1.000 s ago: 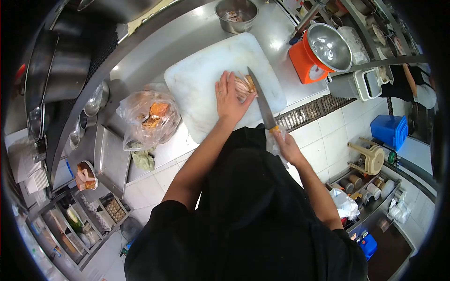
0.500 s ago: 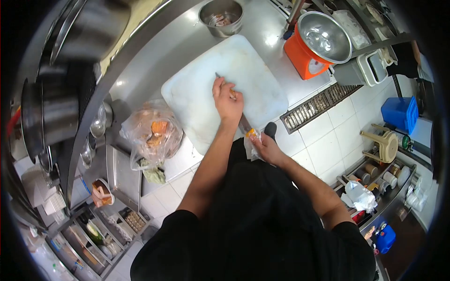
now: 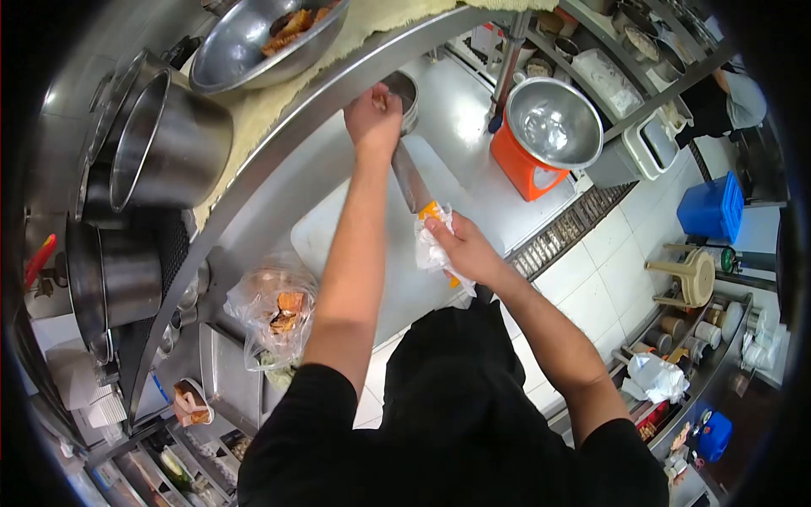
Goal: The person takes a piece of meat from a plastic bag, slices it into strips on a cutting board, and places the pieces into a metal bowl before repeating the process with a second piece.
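Observation:
My left hand reaches to the left rim of a small metal bowl at the back of the steel counter. Its fingers are curled closed, and what they hold, if anything, is hidden. My right hand grips the yellow handle of a large knife, with crumpled white paper or cloth bunched around the grip. The blade points up and away over a white cutting board. Left of the board lies a clear plastic bag with browned, meat-like pieces in it.
An orange scale carrying a steel bowl stands at the back right. Across the left and top runs a raised metal shelf edge, with large pots and a wide bowl of browned pieces above it.
My left hand has moved from the board up to the small bowl. The knife in my right hand is lifted farther forward. The view has shifted, showing the wide bowl on the shelf.

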`<state>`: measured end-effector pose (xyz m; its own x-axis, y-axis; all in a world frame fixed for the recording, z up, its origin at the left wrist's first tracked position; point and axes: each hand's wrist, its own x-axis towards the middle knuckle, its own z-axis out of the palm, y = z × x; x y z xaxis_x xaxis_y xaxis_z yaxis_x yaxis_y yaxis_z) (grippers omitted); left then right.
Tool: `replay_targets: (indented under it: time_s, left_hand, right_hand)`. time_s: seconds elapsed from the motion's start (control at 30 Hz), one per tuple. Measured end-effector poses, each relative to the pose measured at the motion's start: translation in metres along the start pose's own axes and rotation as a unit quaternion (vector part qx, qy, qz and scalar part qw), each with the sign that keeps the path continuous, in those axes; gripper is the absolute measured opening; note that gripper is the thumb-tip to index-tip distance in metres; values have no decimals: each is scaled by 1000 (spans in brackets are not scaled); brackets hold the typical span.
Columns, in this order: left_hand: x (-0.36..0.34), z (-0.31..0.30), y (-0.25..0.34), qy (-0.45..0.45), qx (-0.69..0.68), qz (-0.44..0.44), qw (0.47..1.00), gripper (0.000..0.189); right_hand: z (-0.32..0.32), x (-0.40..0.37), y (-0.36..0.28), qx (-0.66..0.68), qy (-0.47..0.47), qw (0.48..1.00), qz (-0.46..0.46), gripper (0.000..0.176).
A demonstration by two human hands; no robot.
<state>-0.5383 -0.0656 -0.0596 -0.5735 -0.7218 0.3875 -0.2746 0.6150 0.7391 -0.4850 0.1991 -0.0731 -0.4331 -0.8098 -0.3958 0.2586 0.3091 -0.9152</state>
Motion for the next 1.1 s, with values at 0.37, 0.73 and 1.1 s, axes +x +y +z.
replay_targets:
  time_s: [0.37,0.73,1.1]
  left_hand:
    - [85,72,-107,-77,165,102,978,56]
    - [-67,8,25,115,-5,74,991,28]
    - [-295,-217,-43,215,223,-146,940,19]
  right_hand:
    - [-53,-95,50,-130,84,986,59,39]
    - [-89,-93,110,-269,-30,962,32,36]
    - [-95,-61,71,-433,3,901,-31,46]
